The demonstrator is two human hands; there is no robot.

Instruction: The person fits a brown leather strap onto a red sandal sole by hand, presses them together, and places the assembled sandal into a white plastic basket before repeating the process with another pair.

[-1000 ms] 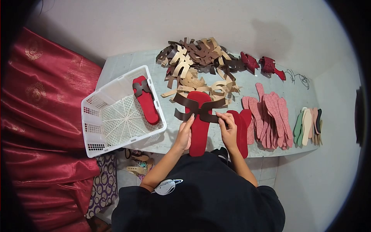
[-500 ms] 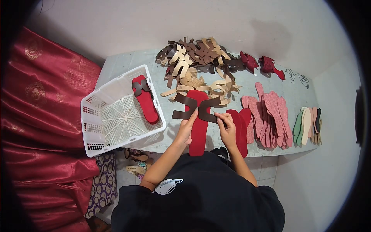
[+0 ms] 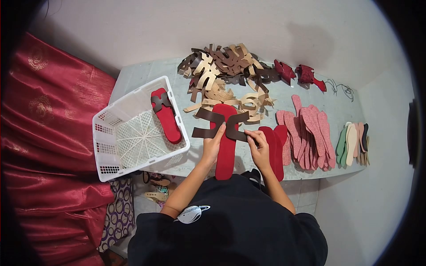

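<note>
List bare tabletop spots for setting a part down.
Free: patch between white basket and strap pile; strip between pink soles and burgundy pieces. Crowded: front middle, where left hand and right hand hold brown strap against red sole.

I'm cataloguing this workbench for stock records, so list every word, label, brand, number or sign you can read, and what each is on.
None can be read.
Black shirt: white planet-like print; any lettering in it is too small to read.
Red curtain: gold emblems, no legible words.
Brown strap and red sole: no visible marking.
</note>
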